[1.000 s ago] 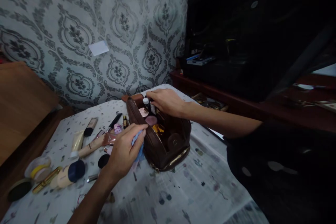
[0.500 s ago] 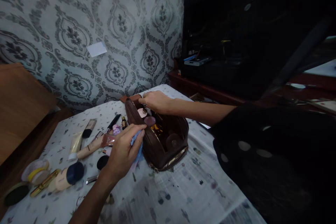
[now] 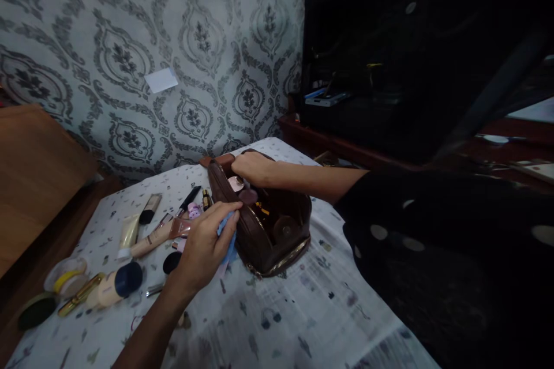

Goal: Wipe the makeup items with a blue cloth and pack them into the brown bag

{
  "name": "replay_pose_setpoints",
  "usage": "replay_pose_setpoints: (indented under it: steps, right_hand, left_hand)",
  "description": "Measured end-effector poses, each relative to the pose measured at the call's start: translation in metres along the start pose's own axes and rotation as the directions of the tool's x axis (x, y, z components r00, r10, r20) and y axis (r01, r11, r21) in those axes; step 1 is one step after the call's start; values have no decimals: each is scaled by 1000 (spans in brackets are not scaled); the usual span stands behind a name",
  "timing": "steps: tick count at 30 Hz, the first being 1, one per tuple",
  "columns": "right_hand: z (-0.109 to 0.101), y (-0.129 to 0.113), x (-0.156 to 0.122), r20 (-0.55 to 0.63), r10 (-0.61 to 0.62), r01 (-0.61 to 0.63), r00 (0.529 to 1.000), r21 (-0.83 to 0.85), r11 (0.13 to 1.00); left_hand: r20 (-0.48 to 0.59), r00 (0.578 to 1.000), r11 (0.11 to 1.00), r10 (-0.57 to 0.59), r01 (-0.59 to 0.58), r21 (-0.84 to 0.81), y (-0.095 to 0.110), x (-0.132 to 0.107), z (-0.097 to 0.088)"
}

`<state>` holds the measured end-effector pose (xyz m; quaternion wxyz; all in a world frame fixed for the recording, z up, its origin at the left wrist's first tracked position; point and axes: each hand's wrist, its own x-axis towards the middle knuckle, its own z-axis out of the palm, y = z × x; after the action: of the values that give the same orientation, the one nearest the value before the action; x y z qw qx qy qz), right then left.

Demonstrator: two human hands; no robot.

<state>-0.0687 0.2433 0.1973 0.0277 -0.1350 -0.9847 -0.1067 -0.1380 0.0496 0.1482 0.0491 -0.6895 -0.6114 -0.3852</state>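
Observation:
An open brown zip pouch [image 3: 277, 242] stands on a newspaper-covered table [image 3: 303, 311], with several small cosmetics inside. My left hand [image 3: 203, 248] presses against the pouch's near left rim, its fingers closed round a blue cloth [image 3: 228, 236]. My right hand [image 3: 253, 168] reaches in at the far end of the pouch, fingers curled down among the bottles; what they grip is hidden. My dark dotted sleeve [image 3: 433, 253] fills the lower right.
Loose cosmetics lie left of the pouch: tubes [image 3: 147, 242], a black pen-like stick [image 3: 189, 198], a jar with a dark blue lid [image 3: 116, 285], a gold lipstick [image 3: 80, 295], round compacts [image 3: 64, 277]. A wooden board [image 3: 34, 173] leans at left. Dark shelving [image 3: 389, 69] stands behind on the right.
My right hand has moved left and sunk deeper into the far end of the pouch, covering the white-capped bottle. My left hand and the cloth have stayed put.

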Motion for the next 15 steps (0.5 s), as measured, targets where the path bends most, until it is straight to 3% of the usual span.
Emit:
replay_pose_setpoints:
  steps: [4, 8, 10, 15]
  right_hand:
    - [-18, -1, -18, -57, 86, -86, 995, 14, 996]
    - [-33, -10, -59, -200, 178, -156, 963, 123, 980]
    - [-34, -16, -82, -166, 221, -194, 961, 164, 967]
    - [-20, -23, -117, -65, 60, -41, 996, 260, 965]
  left_hand:
    - [18, 1000, 1000, -12, 12, 9, 1, -1, -2]
    - [46, 998, 999, -35, 35, -10, 0, -5, -3]
    - [53, 998, 999, -34, 35, -24, -2, -7, -3]
    - [41, 998, 998, -43, 45, -46, -5, -12, -1]
